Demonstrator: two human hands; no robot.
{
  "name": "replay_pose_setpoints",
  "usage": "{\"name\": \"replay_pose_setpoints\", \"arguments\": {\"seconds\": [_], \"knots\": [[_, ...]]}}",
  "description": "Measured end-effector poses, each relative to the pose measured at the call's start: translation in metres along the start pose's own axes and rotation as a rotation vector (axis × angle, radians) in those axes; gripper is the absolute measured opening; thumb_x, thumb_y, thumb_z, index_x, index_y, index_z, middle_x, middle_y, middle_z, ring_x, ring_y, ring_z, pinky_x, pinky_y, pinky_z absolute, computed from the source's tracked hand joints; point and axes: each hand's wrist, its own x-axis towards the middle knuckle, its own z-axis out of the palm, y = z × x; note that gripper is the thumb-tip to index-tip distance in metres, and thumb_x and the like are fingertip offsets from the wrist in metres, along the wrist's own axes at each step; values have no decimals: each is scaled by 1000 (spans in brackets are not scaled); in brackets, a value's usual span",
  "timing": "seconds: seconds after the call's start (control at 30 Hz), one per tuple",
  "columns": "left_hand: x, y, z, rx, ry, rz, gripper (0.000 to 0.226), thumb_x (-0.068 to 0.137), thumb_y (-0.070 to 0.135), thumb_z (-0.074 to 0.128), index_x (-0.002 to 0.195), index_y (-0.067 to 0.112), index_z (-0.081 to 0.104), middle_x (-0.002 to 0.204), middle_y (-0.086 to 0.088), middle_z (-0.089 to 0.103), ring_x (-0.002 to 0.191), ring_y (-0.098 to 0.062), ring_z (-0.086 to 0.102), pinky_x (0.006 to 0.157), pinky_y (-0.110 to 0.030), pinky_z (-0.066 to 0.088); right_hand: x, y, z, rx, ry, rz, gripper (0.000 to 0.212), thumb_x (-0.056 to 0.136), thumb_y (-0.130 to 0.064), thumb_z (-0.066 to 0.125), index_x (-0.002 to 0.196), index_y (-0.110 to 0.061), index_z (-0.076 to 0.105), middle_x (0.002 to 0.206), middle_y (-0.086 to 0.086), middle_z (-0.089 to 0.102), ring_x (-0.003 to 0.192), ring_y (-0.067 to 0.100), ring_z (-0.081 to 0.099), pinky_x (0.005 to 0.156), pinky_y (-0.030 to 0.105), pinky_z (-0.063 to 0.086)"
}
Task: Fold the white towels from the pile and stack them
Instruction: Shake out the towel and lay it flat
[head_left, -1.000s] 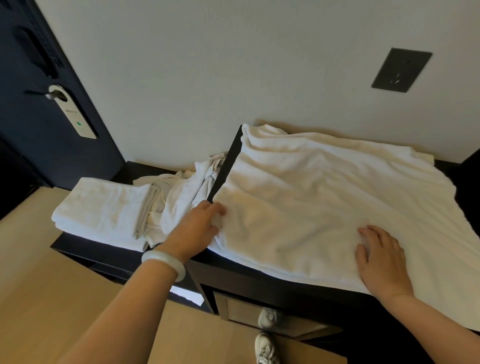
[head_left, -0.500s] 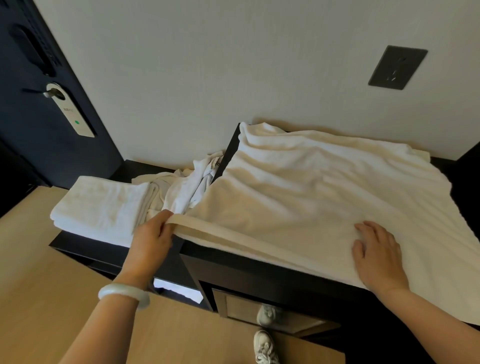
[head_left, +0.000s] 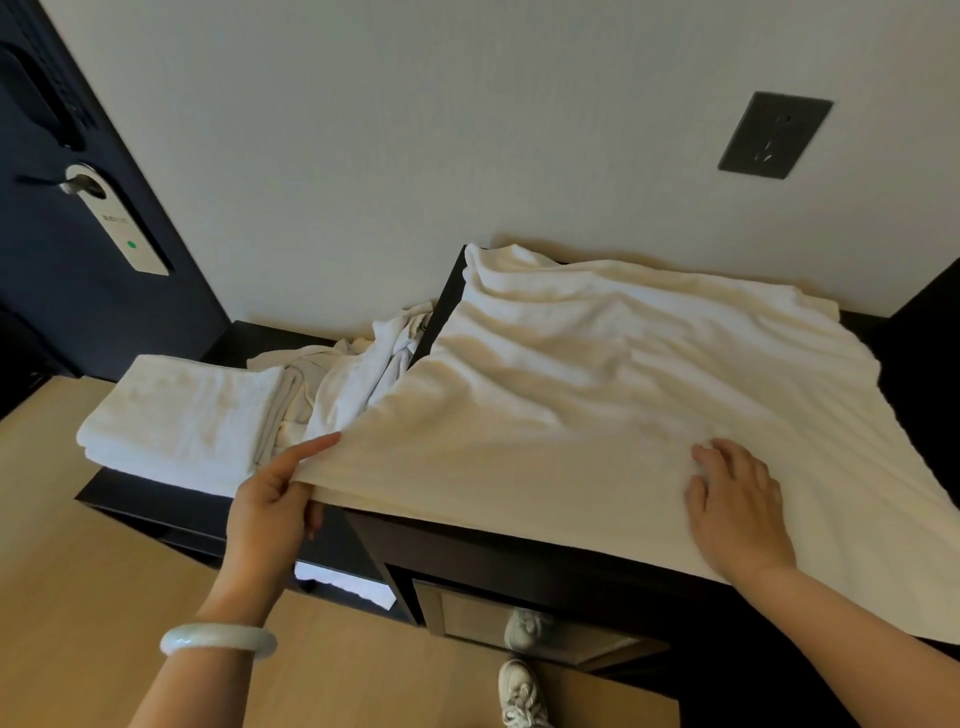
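Note:
A large white towel (head_left: 613, 395) lies spread over the top of a dark cabinet (head_left: 524, 556), wrinkled across its middle. My left hand (head_left: 275, 499) pinches its near left corner and holds it stretched out past the cabinet's left edge. My right hand (head_left: 737, 514) lies flat, fingers apart, on the towel near the front edge. To the left, on a lower dark shelf (head_left: 145, 509), sits a stack of folded white towels (head_left: 182, 415). Between the stack and the cabinet lies a crumpled pile of white towels (head_left: 353, 384).
A white wall rises behind the cabinet with a dark switch plate (head_left: 774, 135). A dark door (head_left: 62, 291) with a hanging tag (head_left: 119, 223) stands at the left. Wooden floor and my white shoe (head_left: 519, 691) show below.
My left hand has taken the towel's left corner and drawn it out leftward and toward me, pulling that edge taut. My right hand has stayed flat on the towel.

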Motion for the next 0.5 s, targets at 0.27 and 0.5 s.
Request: {"name": "replay_pose_setpoints", "arguments": {"seconds": [0.27, 0.5], "knots": [[7, 2, 8, -133, -168, -246, 34, 97, 7, 54, 122, 31, 58, 101, -8, 68, 86, -27, 71, 72, -30, 59, -5, -33, -26, 17, -43, -238, 28, 91, -20, 60, 118, -14, 64, 130, 10, 55, 120, 35, 48, 99, 42, 34], [4, -3, 22, -111, 70, -245, 19, 97, 7, 52, 109, 17, 63, 90, -9, 68, 69, -20, 65, 60, -27, 54, -34, -101, -26, 69, -348, -849, 31, 85, -60, 55, 96, -32, 51, 101, -20, 40, 93, 5, 41, 84, 23, 40]]}}
